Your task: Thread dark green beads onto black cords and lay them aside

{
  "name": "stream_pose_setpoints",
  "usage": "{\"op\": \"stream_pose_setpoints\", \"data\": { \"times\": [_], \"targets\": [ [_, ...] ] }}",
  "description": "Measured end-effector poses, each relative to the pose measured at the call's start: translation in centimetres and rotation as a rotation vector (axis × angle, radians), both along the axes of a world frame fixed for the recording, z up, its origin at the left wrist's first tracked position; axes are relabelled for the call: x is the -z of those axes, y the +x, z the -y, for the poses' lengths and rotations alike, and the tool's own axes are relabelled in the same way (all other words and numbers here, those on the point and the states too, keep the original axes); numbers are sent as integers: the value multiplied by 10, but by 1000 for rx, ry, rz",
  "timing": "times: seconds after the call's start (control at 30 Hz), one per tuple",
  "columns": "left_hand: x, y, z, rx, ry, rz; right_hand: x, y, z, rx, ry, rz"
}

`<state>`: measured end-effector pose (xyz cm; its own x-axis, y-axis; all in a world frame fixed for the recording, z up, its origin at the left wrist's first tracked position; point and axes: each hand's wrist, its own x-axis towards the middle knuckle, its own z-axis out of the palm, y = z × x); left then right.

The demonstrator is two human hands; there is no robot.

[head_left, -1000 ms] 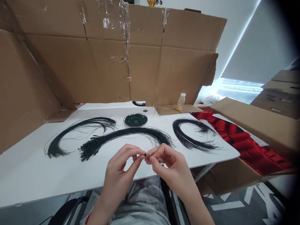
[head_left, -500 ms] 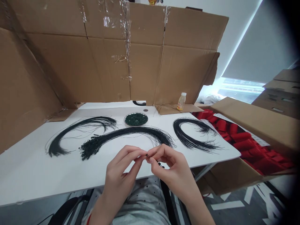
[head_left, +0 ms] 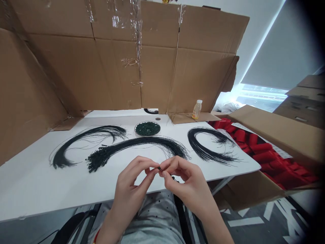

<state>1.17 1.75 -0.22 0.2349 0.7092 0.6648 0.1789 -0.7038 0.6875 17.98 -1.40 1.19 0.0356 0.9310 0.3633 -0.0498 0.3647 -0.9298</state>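
Observation:
My left hand (head_left: pixel 132 184) and my right hand (head_left: pixel 184 181) meet fingertip to fingertip over the near edge of the white table (head_left: pixel 38 183). Both pinch a small dark bead on a thin black cord (head_left: pixel 159 168). More beads of that cord hang below my right fingers. Behind my hands lies a long curved bundle of beaded black cords (head_left: pixel 137 145). A bundle of plain cords (head_left: pixel 83 139) curves at the left, another bundle (head_left: pixel 208 145) at the right. A round dish of dark green beads (head_left: pixel 147 128) stands at the back middle.
Tall cardboard sheets (head_left: pixel 114 61) wall the table at the back and left. A small bottle with a white cap (head_left: pixel 196 109) stands at the back right. An open cardboard box of red rolls (head_left: pixel 264 152) sits beside the table's right end.
Both hands stay pinched together on the cord; they have shifted slightly. Small beads now show hanging below my right fingers.

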Motion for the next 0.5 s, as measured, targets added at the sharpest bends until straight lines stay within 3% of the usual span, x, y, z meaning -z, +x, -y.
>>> {"op": "stream_pose_setpoints", "data": {
  "times": [0.5],
  "targets": [
    [-2,1,0,-15,10,-9,-2,-1,-1,-2,-14,23]
  ]
}}
